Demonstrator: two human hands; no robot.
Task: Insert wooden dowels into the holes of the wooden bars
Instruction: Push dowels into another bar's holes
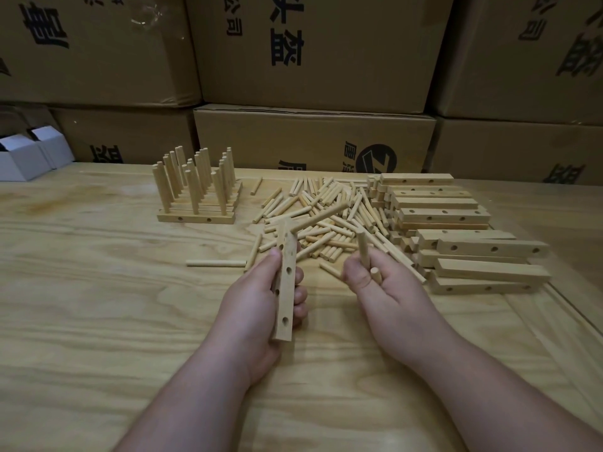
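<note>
To seat it cleanly, I'd bring the dowel (pixel 363 247) square over a free hole in the bar (pixel 286 285) (one peg already juts from its far end), which the left hand (pixel 261 305) grips upright near the table's middle while the right hand (pixel 381 285) pinches two dowels just beside it.

The left hand (pixel 261 298) is gripping a drilled wooden bar (pixel 286 282), a dowel (pixel 321 216) jutting from its far end toward 1 o'clock. The right hand (pixel 385 288) is holding two dowels (pixel 363 249). Loose dowels (pixel 326 207) are lying at 12 o'clock on the surface (pixel 98 305), stacked bars (pixel 456 230) at 2 o'clock, finished bars (pixel 195 190) at 11 o'clock.
</note>
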